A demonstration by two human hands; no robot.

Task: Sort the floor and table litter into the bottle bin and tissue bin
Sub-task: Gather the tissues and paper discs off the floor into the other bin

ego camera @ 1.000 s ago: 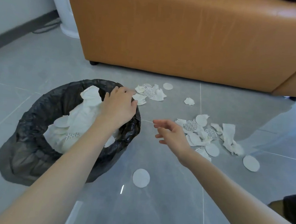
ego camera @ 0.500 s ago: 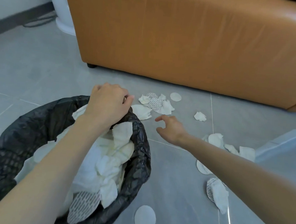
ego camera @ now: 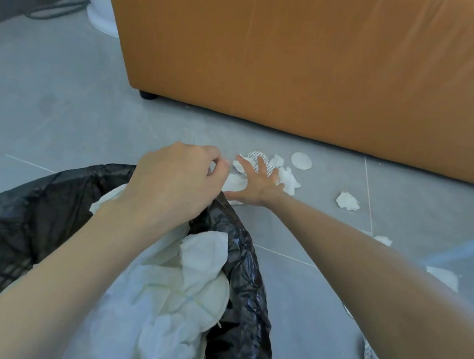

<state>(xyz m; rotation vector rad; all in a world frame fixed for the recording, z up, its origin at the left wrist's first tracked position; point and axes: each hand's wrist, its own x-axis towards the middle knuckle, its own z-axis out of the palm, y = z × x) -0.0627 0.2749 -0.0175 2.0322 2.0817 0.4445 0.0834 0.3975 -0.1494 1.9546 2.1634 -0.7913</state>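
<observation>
Black tissue bin rim seemingly in grip of curled left hand; right hand spread-fingered on floor tissues.

grey tile floor: tissue scraps, a round pad, black-lined bin, orange sofa.

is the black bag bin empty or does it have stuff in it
Partly full: crumpled white tissues lie heaped inside the black-lined bin, reaching close to its rim.
</observation>
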